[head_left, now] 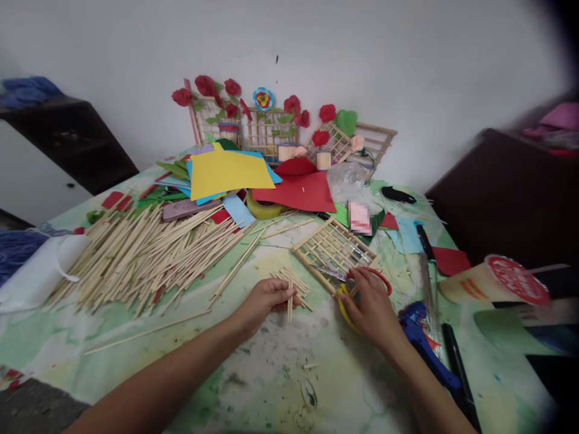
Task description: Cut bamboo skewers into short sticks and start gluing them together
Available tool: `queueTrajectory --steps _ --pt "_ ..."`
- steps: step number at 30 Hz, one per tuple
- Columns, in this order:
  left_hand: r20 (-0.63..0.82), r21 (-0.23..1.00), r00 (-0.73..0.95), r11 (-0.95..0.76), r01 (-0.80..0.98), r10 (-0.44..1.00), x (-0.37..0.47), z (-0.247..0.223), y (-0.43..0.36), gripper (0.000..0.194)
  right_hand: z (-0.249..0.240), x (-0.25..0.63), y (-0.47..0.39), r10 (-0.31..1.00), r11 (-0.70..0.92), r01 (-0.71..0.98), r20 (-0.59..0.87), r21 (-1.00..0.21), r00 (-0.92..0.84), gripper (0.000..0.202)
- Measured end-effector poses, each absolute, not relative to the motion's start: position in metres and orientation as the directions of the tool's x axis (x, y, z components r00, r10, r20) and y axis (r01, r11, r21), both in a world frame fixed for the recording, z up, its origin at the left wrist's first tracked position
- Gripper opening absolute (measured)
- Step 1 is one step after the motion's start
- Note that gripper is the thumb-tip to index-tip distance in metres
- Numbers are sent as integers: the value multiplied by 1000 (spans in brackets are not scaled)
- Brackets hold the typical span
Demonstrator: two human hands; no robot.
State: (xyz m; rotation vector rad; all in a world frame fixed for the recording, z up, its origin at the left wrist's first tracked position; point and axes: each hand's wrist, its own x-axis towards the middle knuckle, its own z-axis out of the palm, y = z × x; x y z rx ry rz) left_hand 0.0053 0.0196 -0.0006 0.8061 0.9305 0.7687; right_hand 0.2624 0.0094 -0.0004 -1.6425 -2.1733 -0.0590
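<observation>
My left hand [274, 296] pinches a couple of short wooden sticks [290, 308] upright over the middle of the table. Just behind its fingertips lies a small pile of short sticks [298, 282]. My right hand [368, 301] is closed around the handles of scissors [344, 304], one handle yellow and the other red. Their blades point left and lie over the front part of a wooden stick lattice [337, 250].
Many long sticks [149, 253] lie at the left. Coloured paper [230, 172] and flower-decorated lattices [266, 129] stand at the back. A blue glue gun [425, 343], black-handled tool [424, 241] and sealed cup [493, 280] are at the right.
</observation>
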Motion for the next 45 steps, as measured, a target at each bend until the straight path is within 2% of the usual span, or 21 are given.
queueTrajectory --steps 8,16,26,31,35,38,41,43,45 --pt "-369 858 381 468 -210 848 7 -1 21 28 2 261 9 908 309 924 358 -225 -217 44" --pt "-351 869 371 447 -212 860 7 -2 19 37 3 256 6 921 285 933 334 -219 -203 40" --pt "-300 882 377 405 -240 876 7 2 18 31 3 264 3 920 296 927 328 -230 -213 44" --pt "-280 898 349 372 -235 894 6 2 20 31 3 269 -2 960 197 963 238 -186 -150 56" --pt "-292 884 360 394 -253 886 6 -1 20 33 1 265 -3 988 125 965 122 -233 -98 57" --pt "-329 866 366 433 -252 871 6 -3 21 33 2 265 0 960 170 967 254 -189 -119 54" --pt "-234 932 341 310 -188 910 5 0 19 28 1 267 3 925 187 973 358 -132 -129 55" --pt "-68 993 338 97 -69 939 3 7 16 24 0 267 4 934 165 976 340 -142 -109 59" --pt "102 985 410 -148 83 906 2 13 14 23 -1 266 4 944 145 977 316 -157 -90 64"
